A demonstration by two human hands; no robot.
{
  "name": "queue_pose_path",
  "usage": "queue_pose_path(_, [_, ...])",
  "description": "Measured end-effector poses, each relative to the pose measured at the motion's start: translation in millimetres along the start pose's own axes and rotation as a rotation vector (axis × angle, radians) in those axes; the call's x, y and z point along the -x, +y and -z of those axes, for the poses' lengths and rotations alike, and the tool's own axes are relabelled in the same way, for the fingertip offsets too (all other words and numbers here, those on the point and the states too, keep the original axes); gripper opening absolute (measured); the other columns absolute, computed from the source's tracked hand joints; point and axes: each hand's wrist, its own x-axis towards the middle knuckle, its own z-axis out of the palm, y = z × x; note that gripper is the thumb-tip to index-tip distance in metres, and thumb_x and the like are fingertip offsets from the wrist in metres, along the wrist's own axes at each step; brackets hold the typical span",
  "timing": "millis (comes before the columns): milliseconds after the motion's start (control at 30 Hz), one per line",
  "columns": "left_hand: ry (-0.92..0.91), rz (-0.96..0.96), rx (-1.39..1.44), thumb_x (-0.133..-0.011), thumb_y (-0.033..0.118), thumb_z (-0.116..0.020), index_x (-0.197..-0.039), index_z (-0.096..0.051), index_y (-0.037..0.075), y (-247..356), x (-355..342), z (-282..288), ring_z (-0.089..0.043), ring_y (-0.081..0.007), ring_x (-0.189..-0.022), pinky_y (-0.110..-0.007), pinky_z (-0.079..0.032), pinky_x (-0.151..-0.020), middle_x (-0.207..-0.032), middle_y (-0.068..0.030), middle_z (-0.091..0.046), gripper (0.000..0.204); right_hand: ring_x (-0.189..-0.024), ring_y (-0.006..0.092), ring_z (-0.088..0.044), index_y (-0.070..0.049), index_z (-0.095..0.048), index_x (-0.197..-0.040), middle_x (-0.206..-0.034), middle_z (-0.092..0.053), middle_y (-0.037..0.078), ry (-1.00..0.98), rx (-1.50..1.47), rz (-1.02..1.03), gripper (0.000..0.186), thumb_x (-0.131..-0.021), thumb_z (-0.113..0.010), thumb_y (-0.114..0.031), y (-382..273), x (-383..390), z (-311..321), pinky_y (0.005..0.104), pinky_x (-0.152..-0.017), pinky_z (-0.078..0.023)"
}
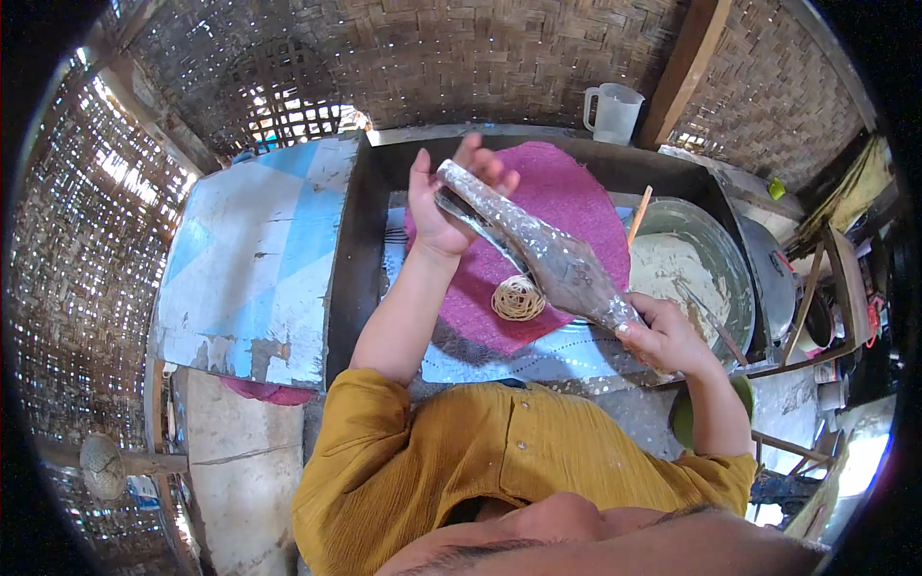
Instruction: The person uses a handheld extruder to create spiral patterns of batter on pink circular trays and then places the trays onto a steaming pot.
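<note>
A worn wooden press with two long arms (567, 264), spattered with white dough, slants across in front of me. My right hand (665, 334) is wrapped round its lower right end. At the upper left end, my left hand (453, 197) is open, fingers spread, with the arms' ends against or just before its palm. A small round nest of pale yellow strands (518, 299) sits beneath the press's middle, on a pink round cloth (499, 322). Whether nest and press touch, I cannot tell.
To the right stands a large metal basin (738, 254) of white dough (663, 264), with a stick (639, 213) and a long-handled utensil (704, 312) in it. A translucent jug (615, 113) is at the back. Dark boards (344, 259) edge the work area; a blue-and-white board (254, 259) lies left.
</note>
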Motion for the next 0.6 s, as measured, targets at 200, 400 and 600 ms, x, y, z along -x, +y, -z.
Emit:
queue_pose_path(200, [-0.124,0.538,-0.989,-0.087,0.034,-0.040,-0.116,-0.044,0.007,-48,7,69,-0.044,-0.0193,-0.106,-0.036,-0.033,-0.092,-0.113,-0.0072,-0.049,0.040,-0.051,0.0093,-0.048,0.000,-0.054,-0.099,-0.060,-0.053,0.004,0.034,-0.118,0.009,0.041,-0.075,-0.057,-0.033,11,-1,-1,0.0254,-0.047,-0.039])
queue_pose_path(400, [-0.054,0.673,-0.901,-0.087,0.028,-0.041,-0.118,-0.041,0.003,-55,13,90,-0.043,-0.0199,-0.107,-0.033,-0.033,-0.091,-0.118,-0.0094,-0.046,0.039,-0.049,0.0089,-0.046,0.000,-0.053,-0.102,-0.058,-0.051,0.002,0.040,-0.108,0.018,0.041,-0.076,-0.057,-0.032,22,-7,-2,0.0251,-0.045,-0.037])
queue_pose_path(600, [-0.060,0.649,-1.004,-0.089,0.042,-0.024,-0.103,-0.056,0.002,-60,13,108,-0.049,-0.0201,-0.095,-0.030,-0.038,-0.083,-0.105,-0.0124,-0.055,0.053,-0.052,0.0079,-0.047,0.000,-0.052,-0.102,-0.061,-0.052,0.001,0.113,-0.180,0.039,0.039,-0.077,-0.056,-0.030,33,-15,-4,0.0238,-0.047,-0.037])
